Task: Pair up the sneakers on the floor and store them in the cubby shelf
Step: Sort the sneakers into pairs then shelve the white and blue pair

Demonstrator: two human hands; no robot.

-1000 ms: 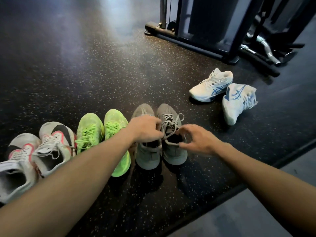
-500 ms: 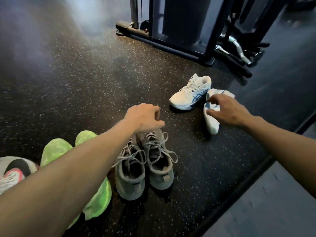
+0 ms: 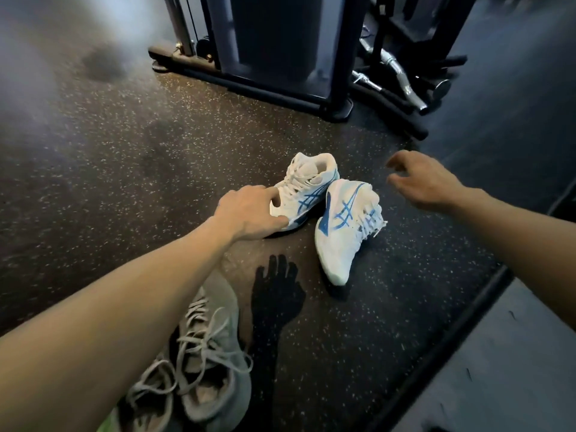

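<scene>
Two white sneakers with blue stripes lie on the dark speckled floor. The left white sneaker (image 3: 311,185) stands upright, and my left hand (image 3: 249,213) grips its toe between thumb and fingers. The right white sneaker (image 3: 343,226) lies on its side, touching the first one. My right hand (image 3: 424,182) hovers just right of the pair with loosely spread fingers, holding nothing. A pair of grey sneakers (image 3: 212,353) sits side by side under my left forearm. No cubby shelf is in view.
A black gym machine base (image 3: 280,88) stands behind the white sneakers, with a chrome bar (image 3: 402,76) on the floor to its right. A sliver of a green sneaker (image 3: 106,427) shows at the bottom edge. A lighter grey floor strip (image 3: 498,369) runs along the lower right.
Both hands left the grey pair. My left hand reached forward and took hold of the upright white sneaker's toe. My right hand touched the tipped white sneaker, then lifted off to its right.
</scene>
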